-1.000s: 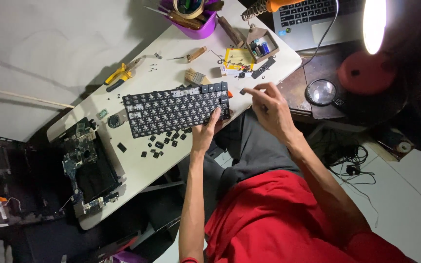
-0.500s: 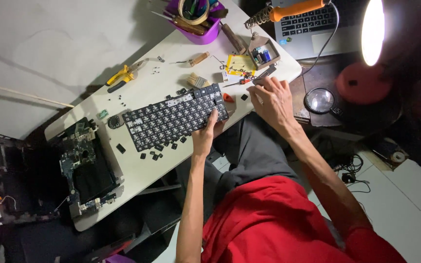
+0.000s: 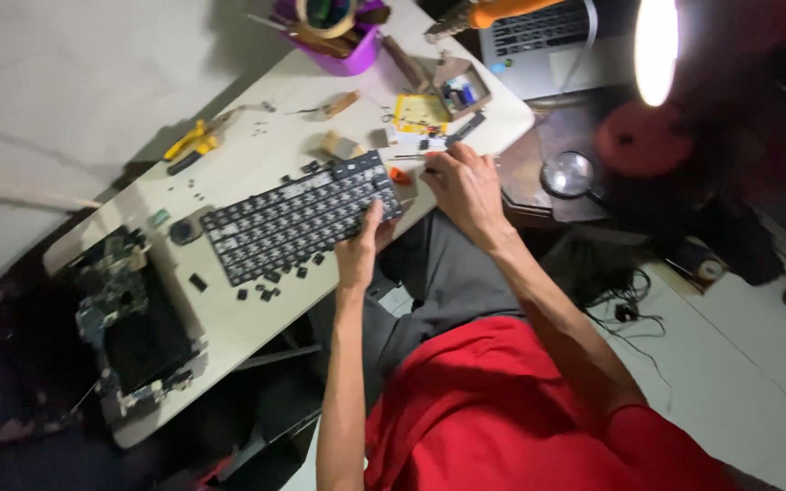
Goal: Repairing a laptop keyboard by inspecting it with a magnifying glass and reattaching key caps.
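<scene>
Black keyboard (image 3: 297, 218) gripped at its near edge by left hand (image 3: 358, 250); right hand (image 3: 466, 186) just beside, holding a thin tool.

a red short-sleeved shirt (image 3: 520, 409) covers the torso, and dark grey trousers (image 3: 448, 273) cover the legs. both forearms are bare to the wrist; the left hand (image 3: 357, 250) and right hand (image 3: 468, 186) wear no gloves or rings.

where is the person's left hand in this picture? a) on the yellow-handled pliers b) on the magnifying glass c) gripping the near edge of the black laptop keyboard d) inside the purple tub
c: the left hand grips the near right edge of the black laptop keyboard lying on the white table.
</scene>
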